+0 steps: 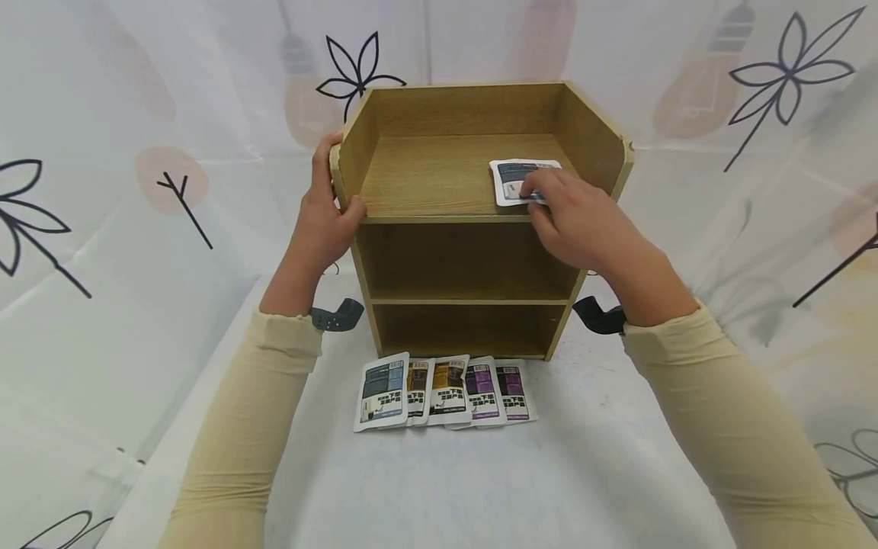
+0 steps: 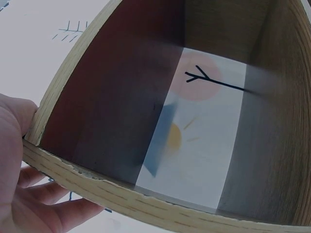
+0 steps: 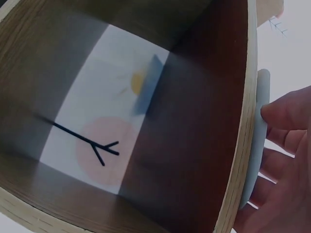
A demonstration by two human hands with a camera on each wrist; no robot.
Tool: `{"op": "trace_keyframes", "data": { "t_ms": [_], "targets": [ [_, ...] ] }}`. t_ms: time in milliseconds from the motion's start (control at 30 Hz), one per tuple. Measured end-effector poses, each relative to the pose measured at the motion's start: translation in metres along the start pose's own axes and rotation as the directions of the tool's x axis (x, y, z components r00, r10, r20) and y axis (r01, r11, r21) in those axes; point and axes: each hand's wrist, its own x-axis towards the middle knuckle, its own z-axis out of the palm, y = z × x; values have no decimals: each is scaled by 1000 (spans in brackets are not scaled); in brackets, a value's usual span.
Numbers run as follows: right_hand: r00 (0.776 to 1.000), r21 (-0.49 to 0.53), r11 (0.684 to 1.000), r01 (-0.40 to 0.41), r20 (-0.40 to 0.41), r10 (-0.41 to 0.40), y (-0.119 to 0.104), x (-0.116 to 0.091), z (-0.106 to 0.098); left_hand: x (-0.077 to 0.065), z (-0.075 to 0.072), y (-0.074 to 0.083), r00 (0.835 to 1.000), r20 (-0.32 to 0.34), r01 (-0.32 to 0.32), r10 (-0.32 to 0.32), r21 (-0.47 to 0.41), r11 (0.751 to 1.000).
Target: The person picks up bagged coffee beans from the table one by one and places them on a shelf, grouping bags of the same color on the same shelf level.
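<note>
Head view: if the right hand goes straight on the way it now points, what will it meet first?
The right hand touches the white packet, so that comes first; beyond it, probably the back panel of the wooden shelf, though depth is unclear.

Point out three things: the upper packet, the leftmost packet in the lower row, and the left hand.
Upper packet (image 1: 510,181): head view, its uncovered printed left part.
Leftmost packet (image 1: 382,392): head view, middle of its printed face.
Left hand (image 1: 327,219): head view, middle of the hand.
</note>
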Motion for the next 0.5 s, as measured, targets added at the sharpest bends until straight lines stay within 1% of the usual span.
{"op": "trace_keyframes", "data": {
  "t_ms": [367,500],
  "targets": [
    [999,22,1000,-20,42,19,4,6,0,0,0,1,1000,2,4,-4,3,1000],
    [999,23,999,-23,44,22,5,8,0,0,0,1,1000,3,0,0,5,1000]
  ]
}}
